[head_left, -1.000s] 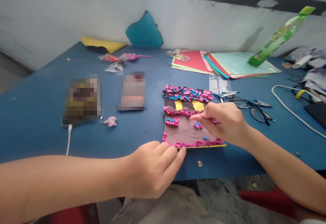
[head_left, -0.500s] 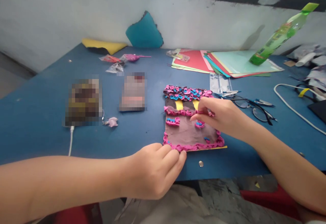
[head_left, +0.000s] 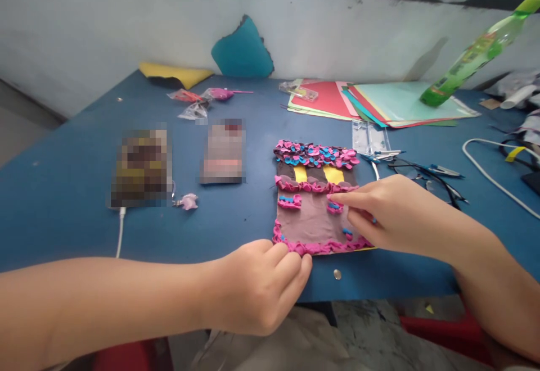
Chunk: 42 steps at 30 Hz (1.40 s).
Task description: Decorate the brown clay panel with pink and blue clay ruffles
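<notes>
A clay picture (head_left: 310, 219) lies near the front edge of the blue table (head_left: 63, 202): a brown slab with pink and blue clay bits along its top, middle and bottom, and two yellow strips. My right hand (head_left: 386, 213) rests over its right side, index finger stretched leftward beside a small pink and blue piece (head_left: 335, 207), the other fingers curled under. Whether anything is in it is hidden. My left hand (head_left: 259, 286) sits at the slab's lower left corner, fingers curled together, their tips touching the pink bottom border.
Two blurred flat objects (head_left: 141, 168) (head_left: 223, 152) lie left of the slab, one with a white cable. Coloured paper sheets (head_left: 371, 104), a green bottle (head_left: 476, 53), glasses (head_left: 422, 174), a clear case (head_left: 367, 138), a white cable (head_left: 489, 174) and a small coin-like disc (head_left: 337, 274) are on the table.
My right hand rose toward the slab's middle row, then dropped back lower and right, its index finger now beside the small pink and blue piece. My left hand hardly moved.
</notes>
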Each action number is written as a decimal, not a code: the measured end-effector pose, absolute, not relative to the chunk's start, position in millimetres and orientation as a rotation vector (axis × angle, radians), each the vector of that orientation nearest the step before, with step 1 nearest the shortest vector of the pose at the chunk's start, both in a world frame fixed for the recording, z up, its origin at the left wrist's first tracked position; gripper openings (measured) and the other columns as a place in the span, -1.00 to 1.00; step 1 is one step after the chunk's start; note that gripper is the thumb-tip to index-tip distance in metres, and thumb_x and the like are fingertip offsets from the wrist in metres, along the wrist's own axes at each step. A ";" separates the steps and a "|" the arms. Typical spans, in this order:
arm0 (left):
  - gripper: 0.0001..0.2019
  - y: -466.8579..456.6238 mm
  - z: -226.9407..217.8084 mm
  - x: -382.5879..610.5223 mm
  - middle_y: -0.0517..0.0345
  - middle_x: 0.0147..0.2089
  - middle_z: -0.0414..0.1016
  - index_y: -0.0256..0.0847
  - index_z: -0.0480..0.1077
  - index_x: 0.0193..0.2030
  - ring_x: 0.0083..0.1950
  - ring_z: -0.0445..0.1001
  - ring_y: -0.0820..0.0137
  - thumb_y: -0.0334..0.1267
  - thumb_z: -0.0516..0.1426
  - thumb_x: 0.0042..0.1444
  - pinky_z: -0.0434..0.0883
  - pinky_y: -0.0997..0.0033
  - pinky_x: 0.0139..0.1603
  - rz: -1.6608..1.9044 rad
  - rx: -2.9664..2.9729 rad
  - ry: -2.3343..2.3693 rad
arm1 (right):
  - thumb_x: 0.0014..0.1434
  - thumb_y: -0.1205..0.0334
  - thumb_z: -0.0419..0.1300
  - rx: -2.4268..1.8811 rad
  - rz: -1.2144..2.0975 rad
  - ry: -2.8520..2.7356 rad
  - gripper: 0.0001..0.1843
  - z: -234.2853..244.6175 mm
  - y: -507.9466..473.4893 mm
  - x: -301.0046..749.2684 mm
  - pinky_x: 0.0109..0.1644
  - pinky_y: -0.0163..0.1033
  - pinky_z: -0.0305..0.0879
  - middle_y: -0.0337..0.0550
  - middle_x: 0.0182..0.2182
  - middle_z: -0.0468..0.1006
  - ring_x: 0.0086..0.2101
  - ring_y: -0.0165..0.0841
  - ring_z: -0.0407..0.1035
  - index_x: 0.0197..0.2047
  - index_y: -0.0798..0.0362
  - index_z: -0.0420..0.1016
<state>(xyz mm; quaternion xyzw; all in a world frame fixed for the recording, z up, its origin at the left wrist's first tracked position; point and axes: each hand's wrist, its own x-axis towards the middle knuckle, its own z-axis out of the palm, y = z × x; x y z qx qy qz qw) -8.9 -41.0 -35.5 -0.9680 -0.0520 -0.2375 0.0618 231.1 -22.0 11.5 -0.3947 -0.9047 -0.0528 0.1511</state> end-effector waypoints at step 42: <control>-0.61 -43.3 -26.5 -3.7 0.26 -0.58 0.29 -0.50 -0.15 0.23 -0.57 0.29 0.38 -0.31 -0.20 0.35 0.29 0.41 -0.53 -1.301 -3.276 0.039 | 0.00 0.37 0.32 -0.981 -0.437 -2.084 -0.76 -25.8 -109.0 158.8 -0.51 -0.23 0.16 -0.28 -0.54 0.44 -0.47 -0.42 0.28 -0.59 0.00 0.37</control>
